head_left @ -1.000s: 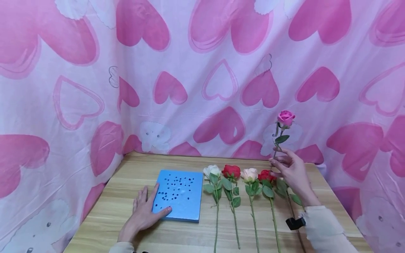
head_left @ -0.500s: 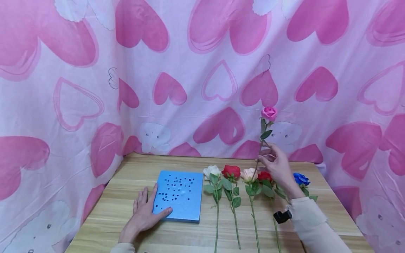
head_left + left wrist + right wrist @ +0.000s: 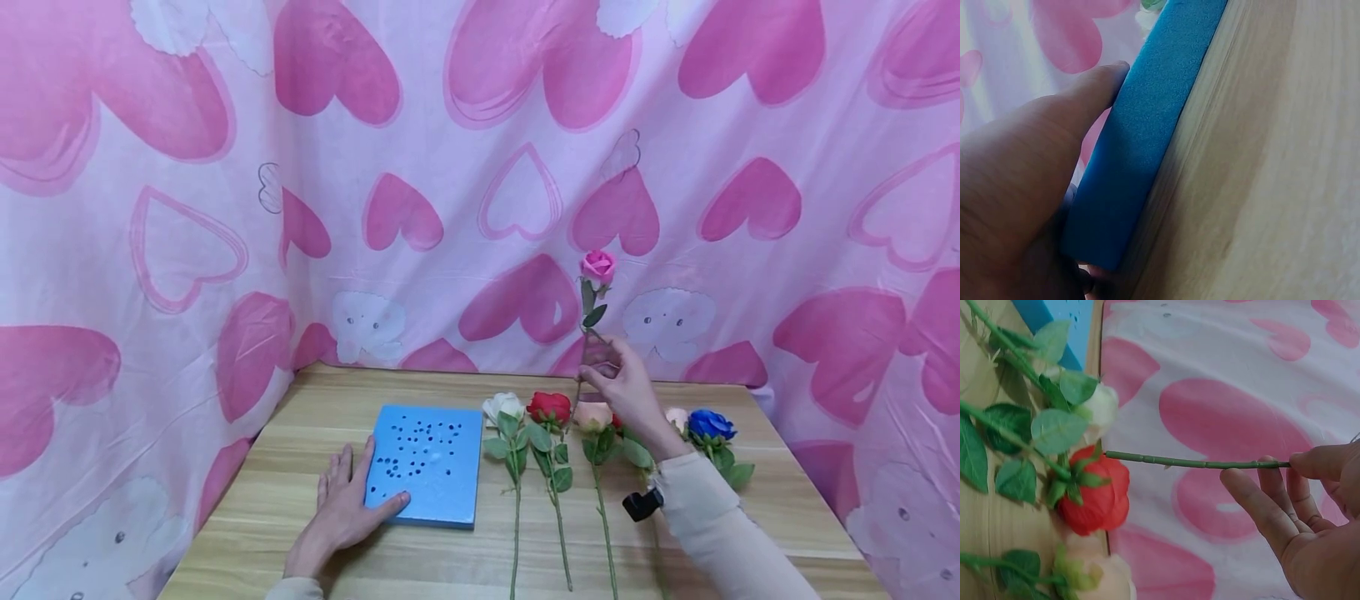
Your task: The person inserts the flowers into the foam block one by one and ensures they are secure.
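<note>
My right hand [image 3: 628, 393] pinches the green stem of a pink rose [image 3: 597, 267] between thumb and fingers. It holds the rose upright above the row of flowers. In the right wrist view the lower stem [image 3: 1172, 462] sticks out past the fingers, its end free near a red rose [image 3: 1094, 497]. A blue foam block [image 3: 435, 504] with many holes in its top lies flat at the left. My left hand [image 3: 345, 504] rests at its left side, thumb on the top, other fingers stretched on the table. The left wrist view shows the thumb [image 3: 1100, 84] against the block's upper edge.
Right of the block lie a white rose [image 3: 500, 406], a red rose [image 3: 550, 407] and a pale pink rose [image 3: 595, 415]. A blue rose [image 3: 711, 424] lies farther right; more blooms are partly behind my right hand. A heart-print curtain [image 3: 405, 283] backs the wooden table [image 3: 247, 508].
My right hand has carried the pink rose leftward, from above the right end of the row to above the red rose. This uncovers the blue rose. The left hand and block stay in place.
</note>
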A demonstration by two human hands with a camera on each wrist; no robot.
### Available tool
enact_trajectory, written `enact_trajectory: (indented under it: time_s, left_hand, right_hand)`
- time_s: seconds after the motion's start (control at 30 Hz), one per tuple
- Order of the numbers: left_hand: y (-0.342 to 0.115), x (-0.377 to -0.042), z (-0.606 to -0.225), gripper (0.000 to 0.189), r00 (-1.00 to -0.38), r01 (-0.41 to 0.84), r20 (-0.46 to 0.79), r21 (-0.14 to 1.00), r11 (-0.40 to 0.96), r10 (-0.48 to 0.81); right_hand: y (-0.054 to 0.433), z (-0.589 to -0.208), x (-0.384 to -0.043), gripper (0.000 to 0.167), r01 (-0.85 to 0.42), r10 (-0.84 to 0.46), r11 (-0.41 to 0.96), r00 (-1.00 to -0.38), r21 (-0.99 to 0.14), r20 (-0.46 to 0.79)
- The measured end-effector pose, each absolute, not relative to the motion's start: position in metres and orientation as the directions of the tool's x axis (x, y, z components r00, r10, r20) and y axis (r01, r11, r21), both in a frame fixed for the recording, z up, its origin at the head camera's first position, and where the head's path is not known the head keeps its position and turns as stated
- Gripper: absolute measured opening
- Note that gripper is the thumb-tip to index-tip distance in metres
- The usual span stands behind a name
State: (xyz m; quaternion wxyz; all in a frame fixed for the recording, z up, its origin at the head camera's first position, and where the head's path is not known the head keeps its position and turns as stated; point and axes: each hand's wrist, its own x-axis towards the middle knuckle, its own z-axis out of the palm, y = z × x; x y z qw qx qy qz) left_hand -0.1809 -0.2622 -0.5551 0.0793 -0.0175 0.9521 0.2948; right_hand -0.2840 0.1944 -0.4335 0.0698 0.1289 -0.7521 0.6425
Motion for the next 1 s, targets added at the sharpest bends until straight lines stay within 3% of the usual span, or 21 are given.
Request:
enact_trajectory:
  time_s: [0.63, 1.0]
  left_hand:
    - [-0.263, -0.184, -0.557, 0.126, -0.987, -0.079, -0.162, 0.560, 0.825, 0.016]
    - [-0.262, -0.181, -0.557, 0.128, -0.984, -0.095, -0.179, 0.557, 0.825, 0.007]
  right_hand:
    - [0.158, -0.437, -0.298, 0.033, -0.208, -0.200, -0.028, -0.957, -0.978, 0.209]
    - [0.128, -0.434, -0.303, 0.032, -0.253, -0.228, 0.007, -0.942, -0.967, 0.245]
